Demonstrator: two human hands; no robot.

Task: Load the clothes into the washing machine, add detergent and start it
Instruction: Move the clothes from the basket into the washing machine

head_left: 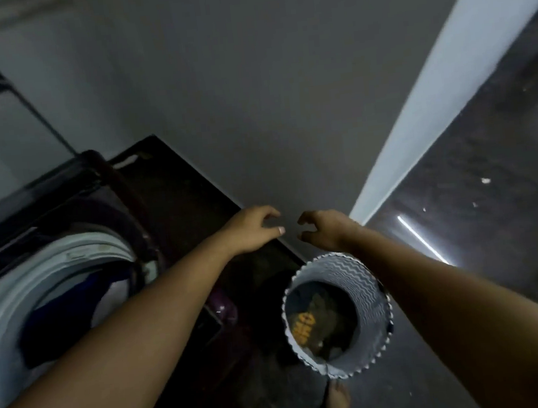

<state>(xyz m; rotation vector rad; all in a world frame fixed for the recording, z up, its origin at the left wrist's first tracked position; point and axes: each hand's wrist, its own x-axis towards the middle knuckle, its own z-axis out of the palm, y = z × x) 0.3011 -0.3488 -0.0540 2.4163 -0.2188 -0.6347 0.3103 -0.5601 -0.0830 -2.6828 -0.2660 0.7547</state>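
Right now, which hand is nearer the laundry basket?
Right. The right hand hovers just past the laundry basket, by its far rim; the left hand is farther left, over a dark surface.

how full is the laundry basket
Nearly empty: the laundry basket stands upright, and a dark garment with orange print lies at its bottom, with the inner wall showing above it.

Lettering present, none legible
Orange print on a dark garment (302, 327) inside the laundry basket (360, 280) is too blurred to read.
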